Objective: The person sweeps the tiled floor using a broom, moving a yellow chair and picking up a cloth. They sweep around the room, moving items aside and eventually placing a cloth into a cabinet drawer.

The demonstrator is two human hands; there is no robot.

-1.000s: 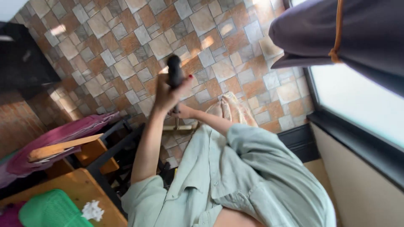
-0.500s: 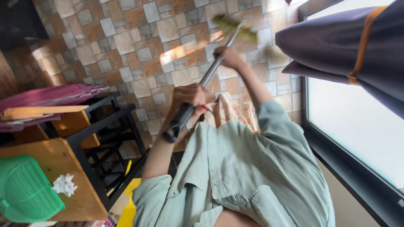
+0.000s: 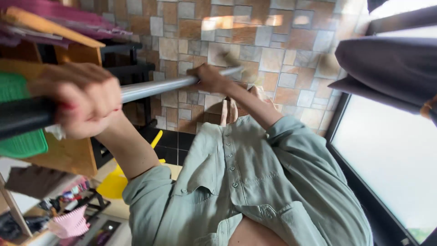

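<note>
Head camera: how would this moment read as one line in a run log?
left hand: grips black handle end | right hand: grips grey pole farther along | pole: about level, over tiled floor

Showing a silver pole [image 3: 154, 89] with black grip [image 3: 22, 117], pale green shirt [image 3: 255, 182], green basket [image 3: 20, 136], yellow chair [image 3: 116, 182], and brown-and-grey stone-patterned wall [image 3: 282, 41].

Bright window [image 3: 391, 155] glare right; near hand [image 3: 75, 98] blurred; edges distorted.
</note>
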